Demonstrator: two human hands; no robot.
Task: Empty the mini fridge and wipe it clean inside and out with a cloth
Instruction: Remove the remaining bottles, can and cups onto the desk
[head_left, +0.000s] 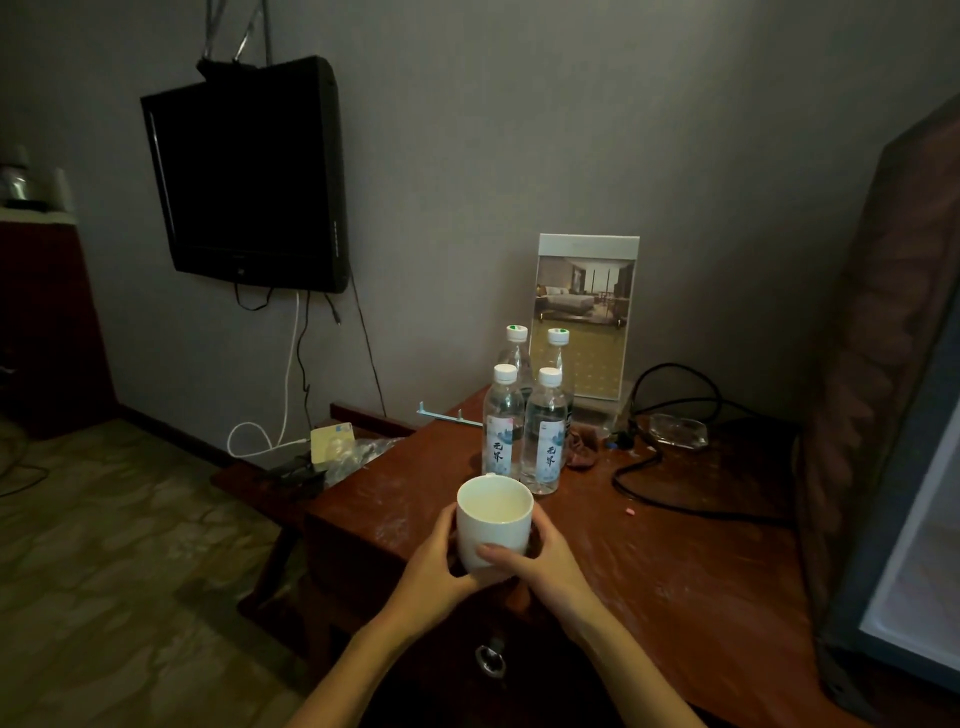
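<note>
A white mug (493, 519) is held upright over the near left part of the wooden table (675, 561). My left hand (434, 561) wraps its left side and my right hand (530, 561) grips its right side, thumb across the front. Just behind the mug stand several clear water bottles (544, 431) with white caps. The mini fridge (893, 441) fills the right edge, its pale door edge showing low down. A brown crumpled cloth (582, 447) lies beside the bottles.
A framed room picture (584, 317) leans on the wall behind the bottles. Black cables (670, 499) loop across the table's right part near a clear plastic piece (678, 430). A dark TV (249, 176) hangs at left, above a low bench (332, 447) with clutter.
</note>
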